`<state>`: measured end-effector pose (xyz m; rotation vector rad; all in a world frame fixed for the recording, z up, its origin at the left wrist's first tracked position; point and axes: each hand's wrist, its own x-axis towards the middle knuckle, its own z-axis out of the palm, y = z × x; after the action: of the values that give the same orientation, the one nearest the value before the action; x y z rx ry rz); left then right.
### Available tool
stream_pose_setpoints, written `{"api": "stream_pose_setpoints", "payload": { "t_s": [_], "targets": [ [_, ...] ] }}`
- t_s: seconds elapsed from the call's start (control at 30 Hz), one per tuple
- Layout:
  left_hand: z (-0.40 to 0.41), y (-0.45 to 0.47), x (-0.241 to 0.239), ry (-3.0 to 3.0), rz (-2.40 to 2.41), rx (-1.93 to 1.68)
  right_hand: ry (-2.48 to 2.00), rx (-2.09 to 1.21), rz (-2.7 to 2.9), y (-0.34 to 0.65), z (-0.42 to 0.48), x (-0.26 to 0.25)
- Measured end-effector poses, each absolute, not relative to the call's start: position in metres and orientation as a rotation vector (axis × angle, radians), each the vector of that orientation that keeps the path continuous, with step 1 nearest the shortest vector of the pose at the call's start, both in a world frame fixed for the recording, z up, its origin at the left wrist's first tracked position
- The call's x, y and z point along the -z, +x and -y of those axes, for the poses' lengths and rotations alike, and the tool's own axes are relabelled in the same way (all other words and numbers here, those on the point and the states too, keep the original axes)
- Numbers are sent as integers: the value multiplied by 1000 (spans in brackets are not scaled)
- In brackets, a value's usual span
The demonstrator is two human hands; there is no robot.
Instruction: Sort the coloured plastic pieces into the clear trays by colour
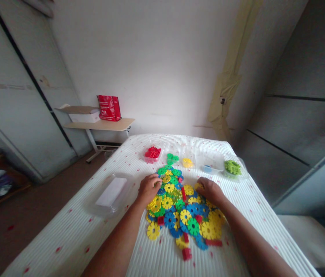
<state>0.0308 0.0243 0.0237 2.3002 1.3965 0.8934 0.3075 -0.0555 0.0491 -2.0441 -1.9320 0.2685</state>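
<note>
A loose heap of notched plastic discs in yellow, blue and green, with several red blocks among them, lies on the table in front of me. At the heap's left edge is my left hand, its fingers curled inward; what they hold, if anything, is hidden. My right hand is at the upper right of the heap, fingers closed at a yellow notched disc. Behind the heap stand clear tubs with red pieces, green discs, yellow discs and light green pieces.
Another clear tub holds a little blue. A clear lid or tray with a white label lies left of my left arm. The quilted white cloth covers the table. Beyond, a side table bears a red bag and a box.
</note>
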Motion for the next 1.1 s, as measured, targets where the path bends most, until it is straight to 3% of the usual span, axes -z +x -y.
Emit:
{"api": "stream_pose_setpoints", "payload": {
  "t_s": [0.27, 0.5, 0.8, 1.1],
  "targets": [
    [-23, 30, -25, 2284, -1385, -934, -1696, -477, 1750, 304, 49, -54],
    [-24, 31, -24, 2279, -1390, -923, -1965, -359, 2099, 275, 46, -53],
    [-24, 31, -23, 2285, -1389, -920, -1851, -453, 2075, 281, 44, -55],
    [-24, 30, -23, 2313, -1370, -937, -1477, -942, 1434, 319, 56, -74]
  ]
}}
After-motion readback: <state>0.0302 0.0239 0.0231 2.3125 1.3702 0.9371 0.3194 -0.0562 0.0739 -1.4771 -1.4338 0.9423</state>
